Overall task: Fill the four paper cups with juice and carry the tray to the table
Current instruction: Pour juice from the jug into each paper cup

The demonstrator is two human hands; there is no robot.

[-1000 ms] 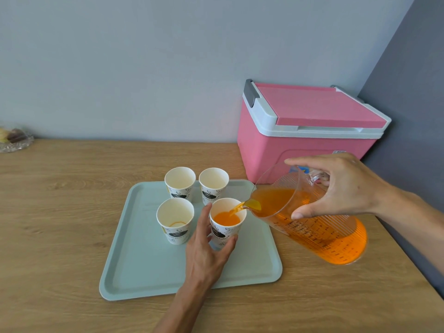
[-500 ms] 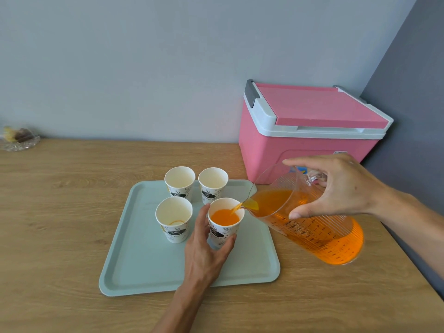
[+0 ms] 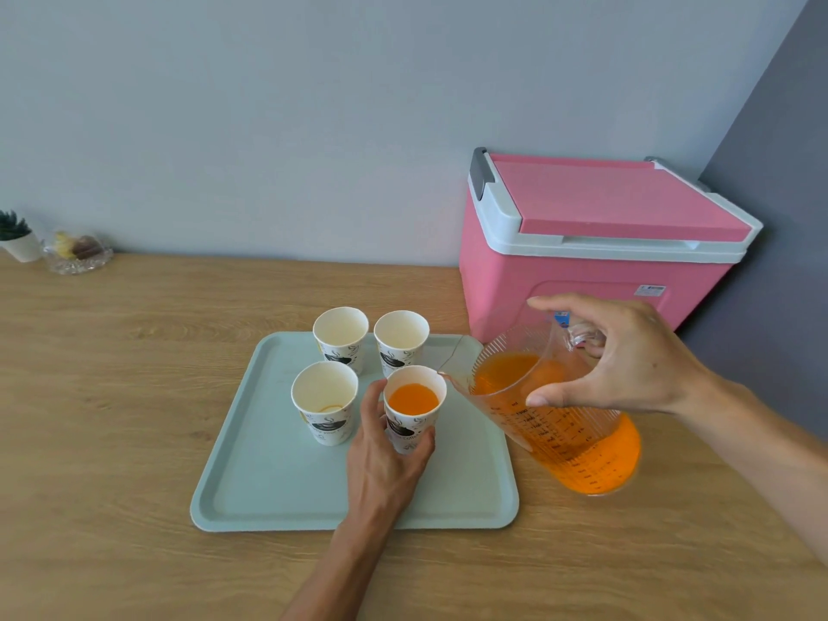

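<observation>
Item 1. Tray (image 3: 269, 486): pale green, rectangular with rounded corners, lying flat on the wooden counter (image 3: 112, 374). We count four printed paper cups on its far half, all upright, in two rows of two.

Item 2. Near-right cup (image 3: 414, 412): we record orange juice inside it, the surface lying below the rim.

Item 3. Near-left cup (image 3: 323, 403): white interior with a thin orange ring at the bottom. It stands just beside item 2.

Item 4. Far-left cup (image 3: 340, 336) and far-right cup (image 3: 401, 338): both show plain white interiors and stand close together at the back edge of the tray.

Item 5. Left hand (image 3: 381, 468): it reaches in from the near edge and grips the near-right cup low on its body, with one digit up the cup's left side and another wrapped round its right.

Item 6. Right hand (image 3: 627, 356): it holds the jug (image 3: 560, 423), with the thumb pressed on the near wall and the fingers curled over the top by the handle.

Item 7. Jug: clear ribbed plastic with printed measuring marks, holding orange juice. It is tilted toward the tray, with the spout just beside the near-right cup's rim.

Item 8. Pink cooler (image 3: 582, 262): white-trimmed, lid closed, standing against the wall behind the jug.

Item 9. Far left of the counter: we note a glass dish (image 3: 78, 257) and a small potted plant (image 3: 18, 239), well apart from the tray.
</observation>
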